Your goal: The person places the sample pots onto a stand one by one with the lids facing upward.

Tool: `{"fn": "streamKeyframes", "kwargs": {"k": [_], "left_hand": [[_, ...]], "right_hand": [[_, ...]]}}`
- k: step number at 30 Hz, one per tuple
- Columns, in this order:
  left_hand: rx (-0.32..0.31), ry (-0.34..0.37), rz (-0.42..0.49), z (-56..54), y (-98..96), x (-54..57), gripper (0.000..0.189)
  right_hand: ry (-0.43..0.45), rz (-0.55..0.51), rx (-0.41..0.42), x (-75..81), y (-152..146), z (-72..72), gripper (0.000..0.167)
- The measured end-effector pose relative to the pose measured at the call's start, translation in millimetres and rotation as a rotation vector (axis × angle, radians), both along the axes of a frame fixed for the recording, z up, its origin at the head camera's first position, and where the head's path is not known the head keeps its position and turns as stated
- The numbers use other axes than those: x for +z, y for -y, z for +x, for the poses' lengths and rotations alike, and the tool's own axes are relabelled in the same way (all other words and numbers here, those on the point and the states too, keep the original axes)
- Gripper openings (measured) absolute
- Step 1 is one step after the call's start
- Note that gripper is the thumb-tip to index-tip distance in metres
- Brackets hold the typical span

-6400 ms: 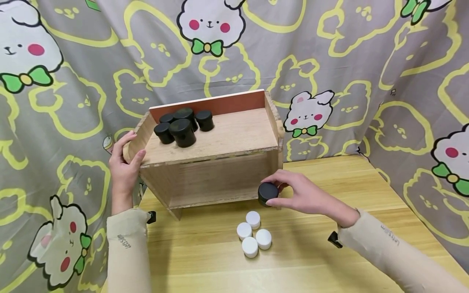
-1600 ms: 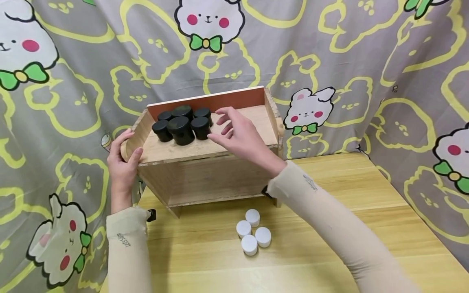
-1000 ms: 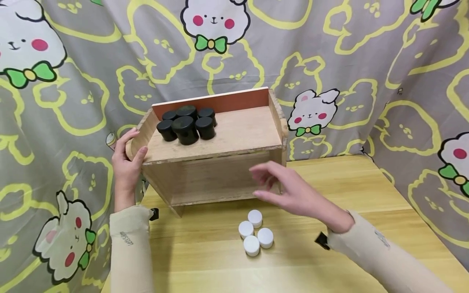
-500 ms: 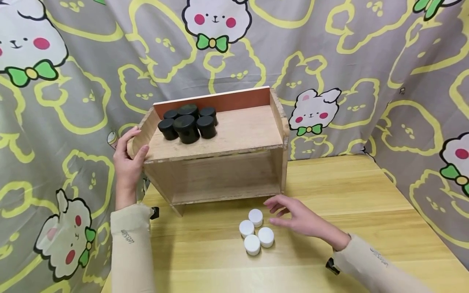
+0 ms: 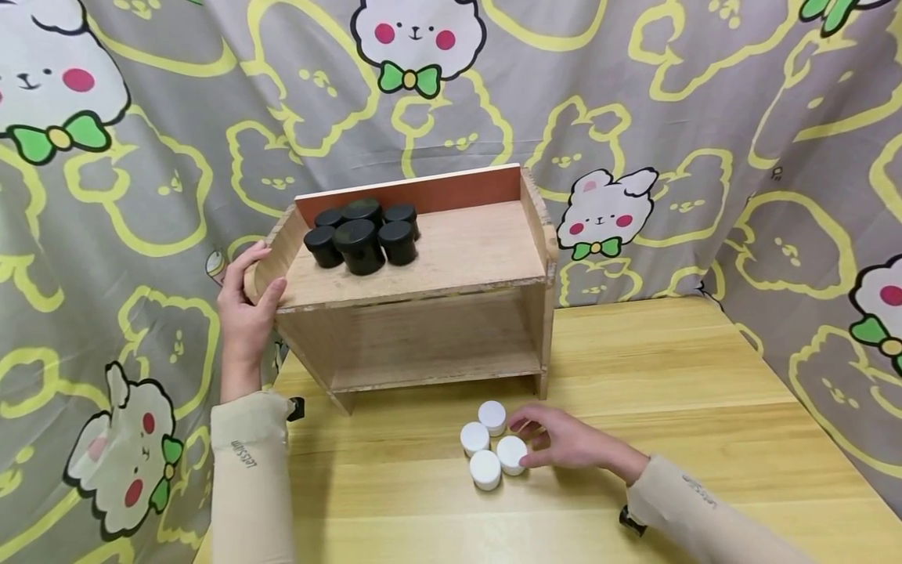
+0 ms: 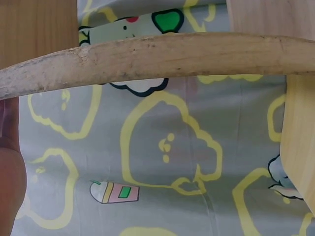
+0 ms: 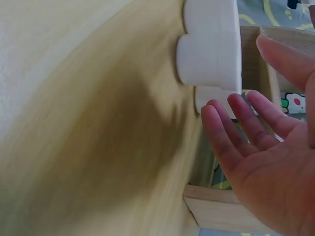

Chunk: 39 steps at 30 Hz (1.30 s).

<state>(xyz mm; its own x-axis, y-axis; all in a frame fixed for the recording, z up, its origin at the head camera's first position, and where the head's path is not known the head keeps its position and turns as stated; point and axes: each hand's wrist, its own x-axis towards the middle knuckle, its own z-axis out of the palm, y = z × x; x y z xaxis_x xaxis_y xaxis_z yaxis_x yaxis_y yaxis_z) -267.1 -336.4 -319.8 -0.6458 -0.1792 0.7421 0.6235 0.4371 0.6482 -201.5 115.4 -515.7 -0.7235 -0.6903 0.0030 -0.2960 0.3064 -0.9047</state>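
Note:
My left hand (image 5: pixel 247 317) grips the left side panel of a small wooden shelf (image 5: pixel 465 243), thumb at the front and fingers over the edge. In the left wrist view, part of that hand (image 6: pixel 11 182) shows beside the curved wooden edge (image 6: pixel 162 59). Several round black jars (image 5: pixel 358 247) stand clustered on the left of the shelf's top board. On the table below sit several small white lidded jars (image 5: pixel 485 470), close together. Beside the rightmost white jar (image 5: pixel 510 454) is my right hand (image 5: pixel 567 440); the right wrist view shows its fingers (image 7: pixel 224 140) spread, nothing held.
The wooden table (image 5: pixel 669 376) runs on to the right of the shelf. A patterned grey curtain (image 5: pixel 451 117) hangs behind and at both sides. The shelf's lower compartment (image 5: pixel 437 337) faces me.
Earlier my right hand held a black jar, which now stands with the others on the top board. That hand has since come down beside the white jars. My left hand keeps its grip.

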Motion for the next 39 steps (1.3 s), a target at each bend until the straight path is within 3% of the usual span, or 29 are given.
{"fn": "streamKeyframes", "kwargs": {"k": [16, 30, 39], "left_hand": [[0.004, 0.001, -0.01, -0.6, 1.4, -1.4, 0.046], [0.003, -0.003, -0.011, -0.9, 0.7, -1.6, 0.046], [0.017, 0.017, -0.015, 0.5, 0.6, -0.6, 0.046]], "right_hand": [[-0.13, 0.127, 0.012, -17.0, 11.1, -1.4, 0.051], [-0.061, 0.106, -0.018, -10.2, 8.3, -0.3, 0.047], [-0.103, 0.087, -0.039, -4.9, 5.7, 0.2, 0.047]]}}
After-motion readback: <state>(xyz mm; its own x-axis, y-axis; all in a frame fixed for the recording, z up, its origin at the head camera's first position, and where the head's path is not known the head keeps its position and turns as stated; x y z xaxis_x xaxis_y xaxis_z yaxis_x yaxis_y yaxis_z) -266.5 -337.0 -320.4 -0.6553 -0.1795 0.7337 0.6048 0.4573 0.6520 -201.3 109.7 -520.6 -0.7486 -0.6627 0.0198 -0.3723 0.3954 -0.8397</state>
